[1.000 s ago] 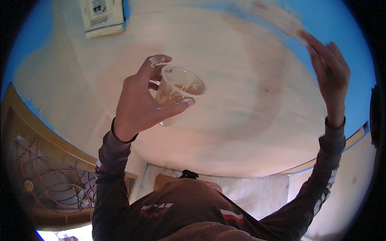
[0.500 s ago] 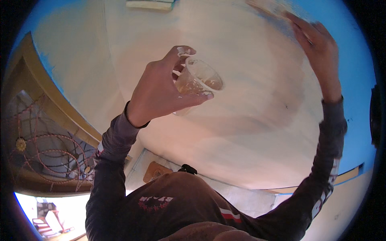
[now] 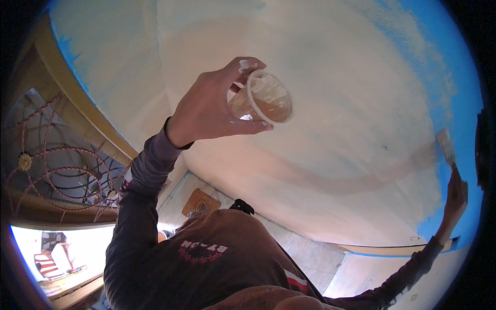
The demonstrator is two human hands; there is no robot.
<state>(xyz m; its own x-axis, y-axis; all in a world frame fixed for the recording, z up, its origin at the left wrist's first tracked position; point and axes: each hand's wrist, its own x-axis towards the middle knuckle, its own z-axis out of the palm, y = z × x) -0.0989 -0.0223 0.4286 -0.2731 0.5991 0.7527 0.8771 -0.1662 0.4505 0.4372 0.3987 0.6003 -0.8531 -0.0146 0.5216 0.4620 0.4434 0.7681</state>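
My left hand [image 3: 206, 106] is closed around a clear plastic cup [image 3: 273, 99], gripping it between thumb and fingers. The cup tilts with its mouth to the right, and pale paint coats its inside. White smears mark my fingertips. Far to the right, my right hand [image 3: 455, 195] is closed on the handle of a flat paintbrush [image 3: 445, 145]. Its bristle end lies against the wall [image 3: 330, 103], where the pale cream coat meets the blue paint [image 3: 448, 178]. A darker, wet-looking streak runs across the cream up to the brush.
On the left is a wooden frame [image 3: 88, 106] with a twisted metal grille [image 3: 62, 168]. Bright daylight shows below it, with a striped thing in it. A brown mat-like object [image 3: 199, 202] lies on the tiled floor [image 3: 305, 248]. A dark object stands at the right rim.
My right hand has swept down and outward from the upper right to the right side with the brush. My left hand and cup have shifted slightly right. A fresh streak shows on the wall.
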